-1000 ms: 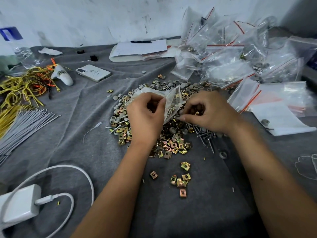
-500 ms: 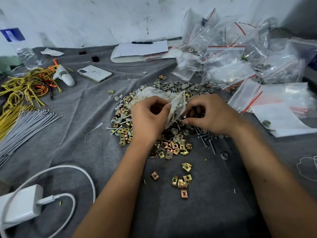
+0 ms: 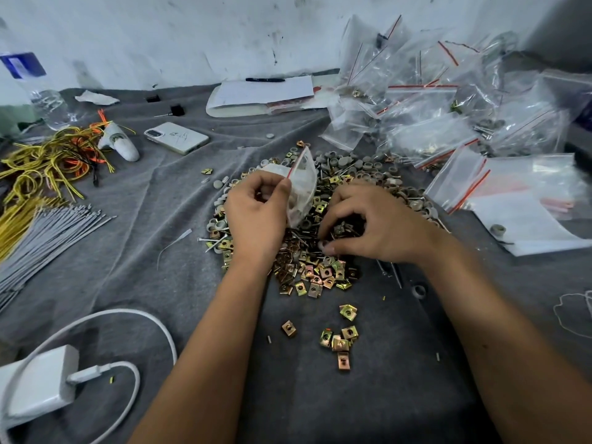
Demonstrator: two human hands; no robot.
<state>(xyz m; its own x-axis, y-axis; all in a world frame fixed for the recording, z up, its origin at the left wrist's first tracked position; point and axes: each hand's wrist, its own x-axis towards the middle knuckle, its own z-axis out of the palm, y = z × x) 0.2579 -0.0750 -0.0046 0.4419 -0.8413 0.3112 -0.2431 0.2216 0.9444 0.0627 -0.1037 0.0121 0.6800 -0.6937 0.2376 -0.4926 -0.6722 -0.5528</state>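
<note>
My left hand pinches a small clear zip bag with a red seal strip and holds it upright over a heap of hardware. The heap mixes brass-coloured clip nuts, grey round caps and thin screws on a grey cloth. My right hand sits just right of the bag, its fingers curled down into the heap. Whether those fingertips hold a part is hidden. A few loose clip nuts lie nearer to me.
Filled zip bags pile up at the back right, with flat empty bags beside them. A phone, yellow and orange wires, grey cable ties, a white charger and a water bottle lie left. Papers with a pen sit at the back.
My left hand has lifted and turned the bag more upright. My right hand has left the bag's mouth and dropped its fingers into the heap.
</note>
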